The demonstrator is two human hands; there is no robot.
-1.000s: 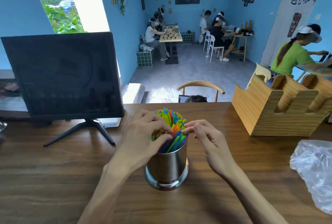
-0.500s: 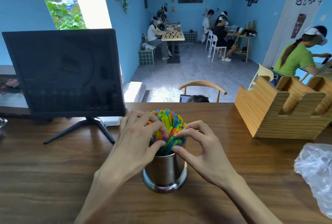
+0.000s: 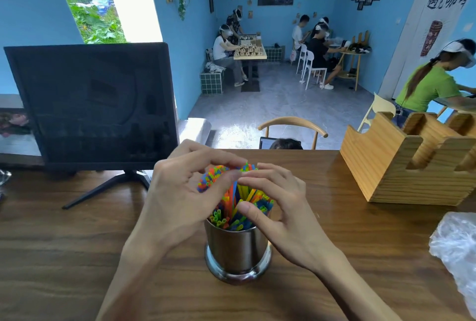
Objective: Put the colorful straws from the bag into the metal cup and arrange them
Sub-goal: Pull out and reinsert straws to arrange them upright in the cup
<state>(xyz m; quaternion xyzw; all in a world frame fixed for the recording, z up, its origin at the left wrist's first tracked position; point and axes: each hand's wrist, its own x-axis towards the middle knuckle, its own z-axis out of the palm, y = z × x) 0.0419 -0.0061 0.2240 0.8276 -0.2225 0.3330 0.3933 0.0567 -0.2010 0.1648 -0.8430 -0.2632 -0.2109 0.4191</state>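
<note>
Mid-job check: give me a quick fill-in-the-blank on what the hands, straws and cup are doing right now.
1. The colorful straws stand inside the ____ cup.
2. The left hand and right hand both touch the ____.
3. The cup rests on the wooden ____.
4. The clear plastic bag lies at the table's ____ edge.

Missing: metal; straws; table; right

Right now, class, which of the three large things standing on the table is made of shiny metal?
The metal cup, holding the colorful straws. The monitor is black-screened, and the wooden holder is plain wood.
</note>
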